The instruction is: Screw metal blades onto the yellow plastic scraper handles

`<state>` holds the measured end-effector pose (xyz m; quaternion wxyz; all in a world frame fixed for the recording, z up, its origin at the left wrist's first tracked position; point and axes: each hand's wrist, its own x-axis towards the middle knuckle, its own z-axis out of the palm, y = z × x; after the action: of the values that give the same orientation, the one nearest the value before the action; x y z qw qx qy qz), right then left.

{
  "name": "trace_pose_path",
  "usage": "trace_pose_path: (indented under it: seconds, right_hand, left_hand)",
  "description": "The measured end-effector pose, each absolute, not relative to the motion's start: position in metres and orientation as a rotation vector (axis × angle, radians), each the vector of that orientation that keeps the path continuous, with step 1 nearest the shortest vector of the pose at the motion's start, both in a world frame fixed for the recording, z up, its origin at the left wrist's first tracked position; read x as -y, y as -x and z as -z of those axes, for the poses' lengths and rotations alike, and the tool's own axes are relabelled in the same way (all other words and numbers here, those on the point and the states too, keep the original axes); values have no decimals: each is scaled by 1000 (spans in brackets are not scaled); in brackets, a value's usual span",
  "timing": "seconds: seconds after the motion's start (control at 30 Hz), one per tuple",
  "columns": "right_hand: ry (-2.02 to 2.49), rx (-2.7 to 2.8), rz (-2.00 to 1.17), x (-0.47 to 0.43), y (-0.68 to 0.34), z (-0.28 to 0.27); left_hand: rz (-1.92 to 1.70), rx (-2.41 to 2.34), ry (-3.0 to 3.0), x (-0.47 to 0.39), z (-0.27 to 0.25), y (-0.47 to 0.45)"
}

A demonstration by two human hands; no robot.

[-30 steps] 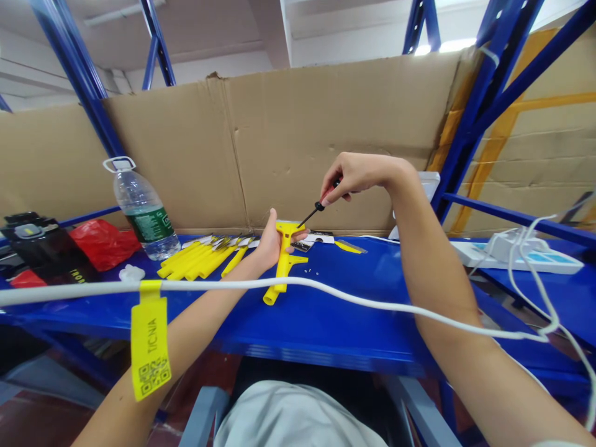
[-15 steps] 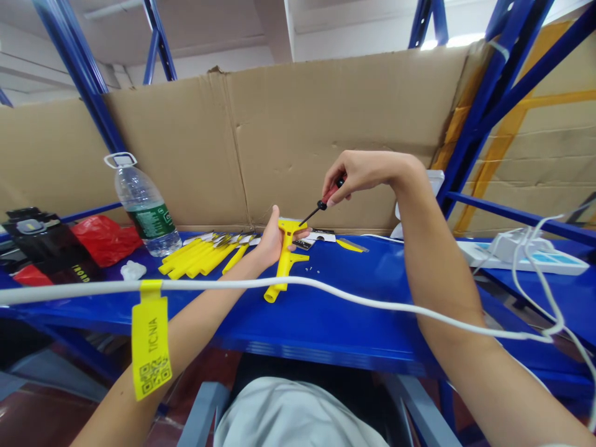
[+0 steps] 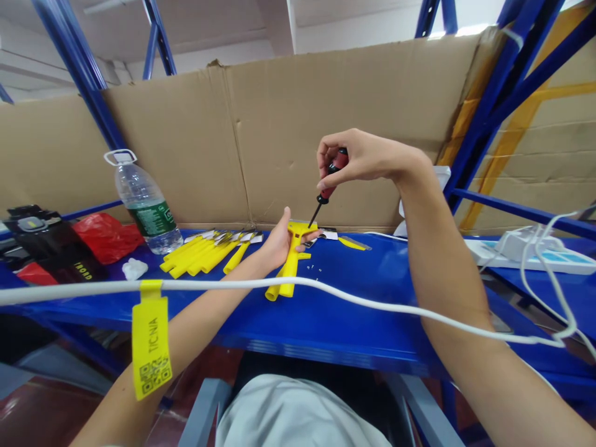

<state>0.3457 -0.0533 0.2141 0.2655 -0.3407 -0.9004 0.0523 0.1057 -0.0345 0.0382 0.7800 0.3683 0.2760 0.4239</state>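
Note:
My left hand (image 3: 278, 241) holds a yellow T-shaped scraper (image 3: 293, 259) by its head, thumb up on the left side and fingers behind it. In my right hand (image 3: 347, 158), closed and raised above, is a red-and-black screwdriver (image 3: 328, 181). Its dark shaft slants down, and the tip meets the right part of the scraper's head. Beneath the held scraper lies another yellow piece (image 3: 274, 292), mostly covered by it. Several tiny screws (image 3: 315, 268) are scattered on the blue table just right of the scraper.
Several yellow scrapers (image 3: 200, 256) lie in a row at left, near a water bottle (image 3: 151, 208), a red bag (image 3: 107, 237) and a black bottle (image 3: 56, 248). A white cable (image 3: 372, 303) crosses the front. A power strip (image 3: 535, 256) lies at right; cardboard (image 3: 326, 112) stands behind.
The screwdriver has become steeper as my right hand rose. My left hand and the scraper moved slightly right, and the scraper stands more upright, apart from the yellow piece beneath.

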Motion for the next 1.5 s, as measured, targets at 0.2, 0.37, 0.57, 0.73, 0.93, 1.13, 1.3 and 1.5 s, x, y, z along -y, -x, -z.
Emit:
trace_pose_path:
  seconds: [0.2, 0.37, 0.57, 0.73, 0.93, 1.13, 1.3, 1.5]
  right_hand:
    - [1109, 2376, -233, 51, -342, -212]
    - [1079, 2434, -235, 43, -343, -211]
    - [1028, 2582, -227, 39, -348, -211]
    - [1130, 2479, -180, 45, -341, -210]
    - [1132, 2534, -176, 47, -340, -211]
    - [1141, 2476, -193, 44, -346, -212]
    - [1124, 2535, -172, 45, -348, -212]
    - [1232, 2475, -124, 36, -355, -212]
  left_hand:
    - [-927, -628, -710, 41, -41, -117]
    - [-917, -619, -670, 44, -33, -125]
    - [-903, -655, -714, 49, -24, -129]
    - [-900, -686, -741, 57, -28, -133]
    - [-898, -704, -758, 63, -28, -136]
    - [-919, -704, -769, 64, -30, -137]
    - [-934, -692, -738, 62, -27, -138]
    - [-911, -684, -703, 60, -27, -136]
